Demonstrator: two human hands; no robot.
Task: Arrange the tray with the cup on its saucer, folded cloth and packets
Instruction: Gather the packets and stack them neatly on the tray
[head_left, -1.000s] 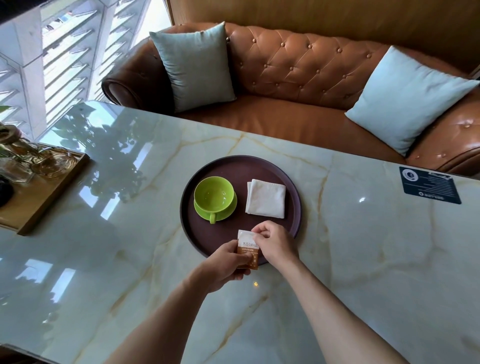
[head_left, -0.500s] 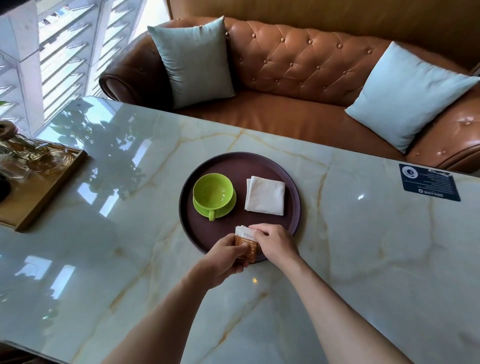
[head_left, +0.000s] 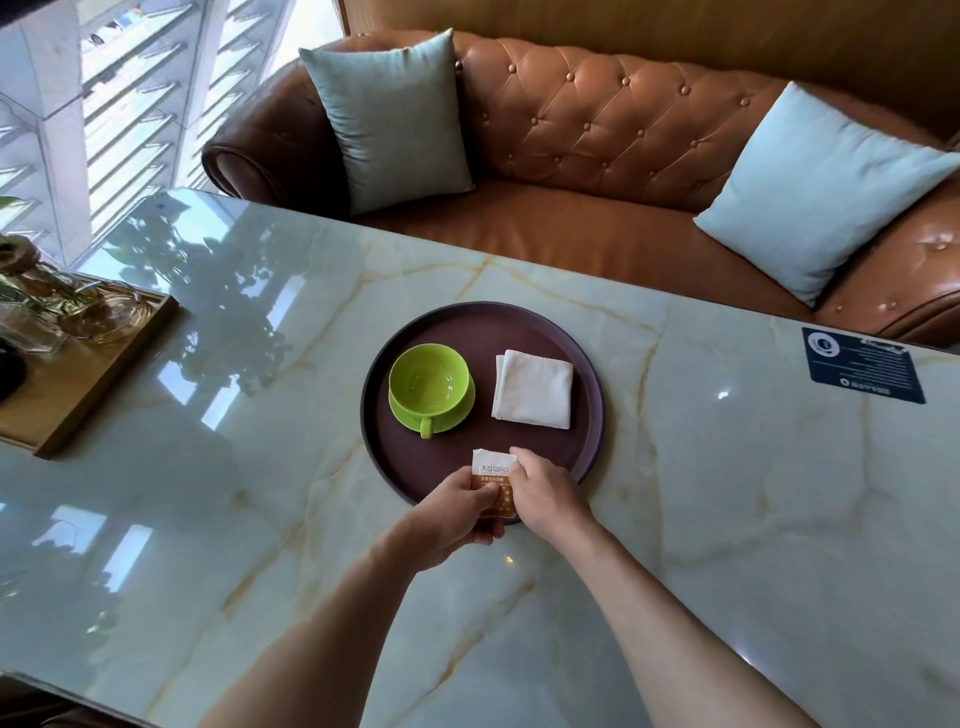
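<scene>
Both hands are pinching a small white-and-orange paper packet (head_left: 493, 480) at the near edge of a round dark-brown tray (head_left: 587, 415) sitting on a glossy pale marble table (head_left: 753, 519). The left hand (head_left: 449, 512) is gripping the packet's lower left side, fingers curled round it; the right hand (head_left: 543, 491) is pinching its upper right corner. On the tray, a lime-green cup (head_left: 429, 384) is standing on its matching green saucer (head_left: 457, 415), handle pointing toward the person, and a folded white cloth (head_left: 533, 396) is lying just beside it to the right
</scene>
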